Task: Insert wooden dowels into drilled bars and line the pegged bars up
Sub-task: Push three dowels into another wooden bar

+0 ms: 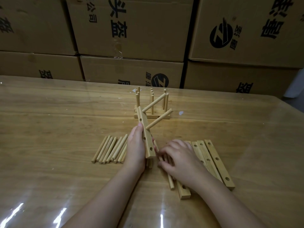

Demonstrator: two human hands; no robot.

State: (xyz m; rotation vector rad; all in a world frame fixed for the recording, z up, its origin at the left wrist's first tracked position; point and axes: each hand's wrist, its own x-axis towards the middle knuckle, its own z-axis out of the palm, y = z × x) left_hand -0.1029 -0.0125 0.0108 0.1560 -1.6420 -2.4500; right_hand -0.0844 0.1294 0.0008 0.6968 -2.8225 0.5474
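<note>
The left hand [135, 148] grips a pale drilled wooden bar [147, 137], holding it tilted above the glossy wood-grain bench [57, 120]; two round wooden dowels [153, 102] stick out of its holes to the right. The right hand [178, 157] lies with curled fingers over loose dowels near the bar's near end, though I cannot tell whether it holds one. A row of loose light-wood dowels [109, 149] lies just left of the hands, and flat drilled bars [215, 160] lie side by side to the right. Further back, finished pegged bars [158, 116] stand together, with brown printed cardboard boxes [131, 30] stacked behind.
</note>
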